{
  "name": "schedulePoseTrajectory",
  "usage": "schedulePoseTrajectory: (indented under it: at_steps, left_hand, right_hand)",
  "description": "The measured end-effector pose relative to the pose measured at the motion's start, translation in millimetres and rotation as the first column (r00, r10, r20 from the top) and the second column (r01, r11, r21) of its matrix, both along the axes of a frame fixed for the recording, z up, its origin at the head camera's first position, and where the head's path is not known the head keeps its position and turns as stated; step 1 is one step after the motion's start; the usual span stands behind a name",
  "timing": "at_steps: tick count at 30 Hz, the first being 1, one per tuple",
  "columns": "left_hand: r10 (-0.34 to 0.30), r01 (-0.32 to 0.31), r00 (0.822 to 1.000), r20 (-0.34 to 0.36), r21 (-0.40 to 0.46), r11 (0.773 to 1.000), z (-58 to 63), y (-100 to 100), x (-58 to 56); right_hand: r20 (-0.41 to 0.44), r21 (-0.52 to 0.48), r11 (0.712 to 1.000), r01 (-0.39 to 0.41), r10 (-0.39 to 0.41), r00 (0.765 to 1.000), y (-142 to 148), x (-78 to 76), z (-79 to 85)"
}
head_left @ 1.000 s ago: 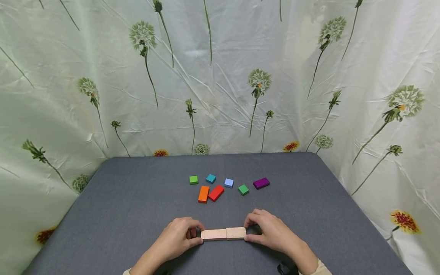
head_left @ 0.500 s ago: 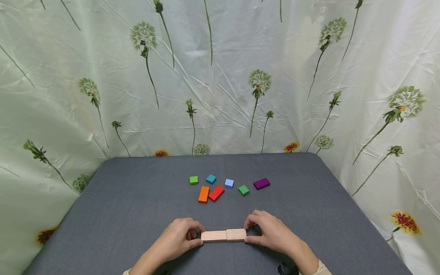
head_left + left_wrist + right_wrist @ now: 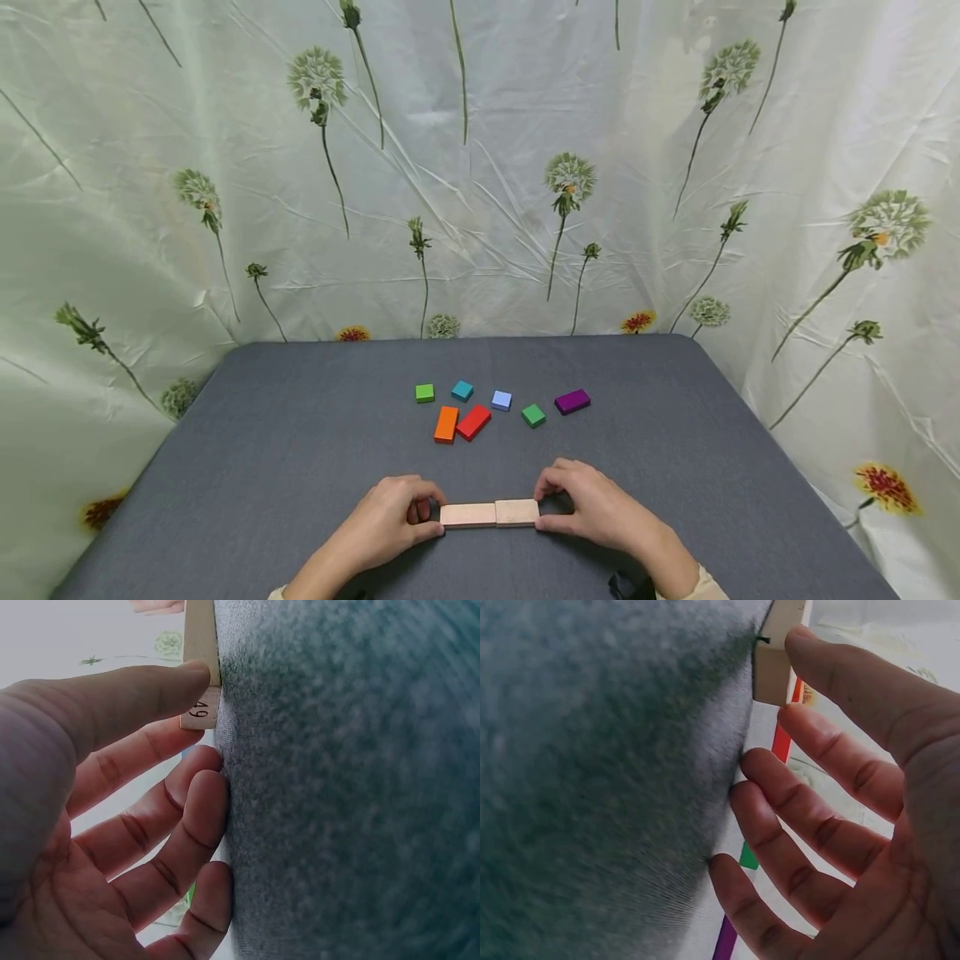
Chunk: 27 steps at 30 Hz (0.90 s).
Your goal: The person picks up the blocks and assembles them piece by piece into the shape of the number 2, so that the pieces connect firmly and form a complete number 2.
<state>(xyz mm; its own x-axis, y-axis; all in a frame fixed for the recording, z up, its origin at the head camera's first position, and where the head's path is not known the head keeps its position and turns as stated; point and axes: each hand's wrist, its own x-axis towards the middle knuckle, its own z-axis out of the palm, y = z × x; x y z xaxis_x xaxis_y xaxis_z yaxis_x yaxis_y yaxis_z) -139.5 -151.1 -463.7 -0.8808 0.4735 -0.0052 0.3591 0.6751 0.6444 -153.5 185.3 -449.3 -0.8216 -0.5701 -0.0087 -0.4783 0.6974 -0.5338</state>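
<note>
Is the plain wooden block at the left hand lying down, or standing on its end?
Lying down: the head view shows the wooden block stretched along the table, between the left hand and the second plain block.

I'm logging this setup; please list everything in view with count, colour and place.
Plain blocks: 2, pale wood, end to end, front centre
Orange block: 1, orange, mid-table
Red block: 1, red, beside orange block
Squarish blocks: 4, lime, teal, light blue, green, left to right beyond plain blocks
Purple block: 1, purple, rightmost
Table: 1, grey, under blocks
Backdrop: 1, whitish with flower print, behind table
Black item: count unclear, black, bottom edge
Sleeves: 2, cream, bottom edge
Left hand: 1, gripping left plain block
Right hand: 1, gripping right plain block
</note>
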Motion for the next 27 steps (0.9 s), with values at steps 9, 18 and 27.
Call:
schedulePoseTrajectory:
  at_steps: [9,18,27]
  left_hand:
    - [0.020,-0.022,0.999,0.042,0.041,0.999,-2.2,-3.7,-0.8]
    - [0.028,-0.032,0.998,0.064,0.070,0.997,-2.3,-5.1,-1.1]
    - [0.026,-0.032,0.998,0.066,0.093,0.995,-5.7,-6.6,-0.8]
  right_hand:
    - [0.052,-0.068,0.997,-0.030,0.034,0.998,3.4,-11.1,7.4]
    - [0.056,-0.099,0.994,-0.047,0.053,0.997,-1.2,-33.0,12.1]
    - [0.004,-0.030,0.998,-0.058,0.058,0.998,-18.9,-62.3,10.6]
